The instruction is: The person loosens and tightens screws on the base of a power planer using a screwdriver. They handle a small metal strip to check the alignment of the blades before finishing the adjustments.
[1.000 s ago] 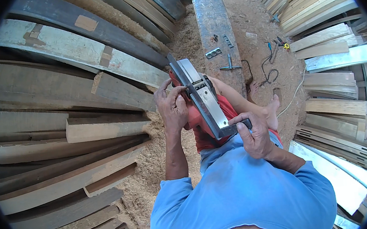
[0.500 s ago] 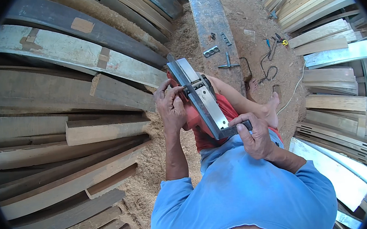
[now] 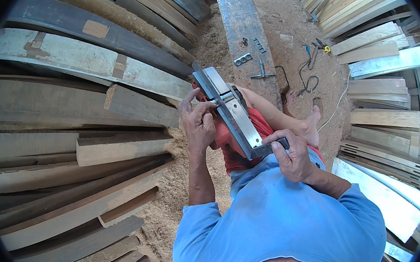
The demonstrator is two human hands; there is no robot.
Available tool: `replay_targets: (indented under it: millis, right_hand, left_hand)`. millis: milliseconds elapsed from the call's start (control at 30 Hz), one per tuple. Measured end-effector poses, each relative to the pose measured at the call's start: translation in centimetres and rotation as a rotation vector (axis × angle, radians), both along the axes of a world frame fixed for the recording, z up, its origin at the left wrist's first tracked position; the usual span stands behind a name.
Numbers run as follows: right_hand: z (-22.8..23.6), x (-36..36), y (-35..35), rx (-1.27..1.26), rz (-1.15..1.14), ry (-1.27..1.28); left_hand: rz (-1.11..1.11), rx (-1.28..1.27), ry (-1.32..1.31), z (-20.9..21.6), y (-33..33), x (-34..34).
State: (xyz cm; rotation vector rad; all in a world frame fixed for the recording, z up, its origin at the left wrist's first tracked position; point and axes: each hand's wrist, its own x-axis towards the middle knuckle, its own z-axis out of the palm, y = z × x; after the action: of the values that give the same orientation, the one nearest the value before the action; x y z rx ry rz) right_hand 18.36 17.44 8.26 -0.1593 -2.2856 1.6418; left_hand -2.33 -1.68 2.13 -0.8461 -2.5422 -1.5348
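Note:
An electric hand planer [image 3: 242, 122] with a red body lies upside down across my lap, its shiny metal sole facing up. Along the sole's left edge runs the long dark blade of a try square [image 3: 233, 129]. My right hand [image 3: 296, 159] pinches the square's short arm at the near end, thumb and fingers closed. At the planer's left side is my left hand [image 3: 199, 124], its index finger reaching over the blade to the cutter drum [image 3: 226, 97] in the middle of the sole. Its other fingers rest against the planer body, partly hidden.
A long worn board [image 3: 240, 16] ahead bears a T-handled wrench [image 3: 262, 70], a metal plate with holes [image 3: 242, 59] and small parts. Right of it lie a black cable [image 3: 310, 80] and yellow-handled pliers [image 3: 326, 49]. Stacked timber [image 3: 122, 151] lines both sides; sawdust covers the floor.
The cutter drum has turned: its dark bolted slot gives way to a brighter face. My left fingers have shifted slightly along with it. My right hand and the square stay almost still.

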Motion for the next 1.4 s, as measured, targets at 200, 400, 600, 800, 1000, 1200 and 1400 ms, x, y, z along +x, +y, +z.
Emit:
replay_targets:
  millis: [200, 400, 600, 800, 1000, 1200, 1400]
  right_hand:
    - [0.1, -0.1, -0.1, -0.004, -0.001, 0.011]
    - [0.7, 0.0, 1.0, 0.013, -0.012, -0.042]
    - [-1.0, -0.3, 3.2, -0.026, -0.153, -0.091]
    - [-2.1, 0.2, 3.3, -0.043, -0.162, -0.095]
    - [-2.6, 0.5, 3.0, -0.060, -0.115, -0.141]
    - [-2.7, 0.6, 3.2, -0.056, -0.105, -0.130]
    - [-2.8, 0.7, 3.2, -0.047, -0.111, -0.128]
  left_hand:
    - [0.085, -0.158, 0.110, 0.8, 0.0, 0.4]
    - [0.109, -0.121, 0.085, 0.5, 0.1, 0.3]
    - [0.085, -0.057, 0.028, -0.4, -0.4, -0.1]
    - [0.097, -0.014, 0.010, -1.1, -0.3, -0.1]
    - [0.079, -0.011, 0.004, -1.0, -0.5, -0.3]
    - [0.081, -0.013, 0.012, -0.8, -0.2, -0.1]
    - [0.022, -0.001, -0.019, -0.4, 0.2, -0.3]
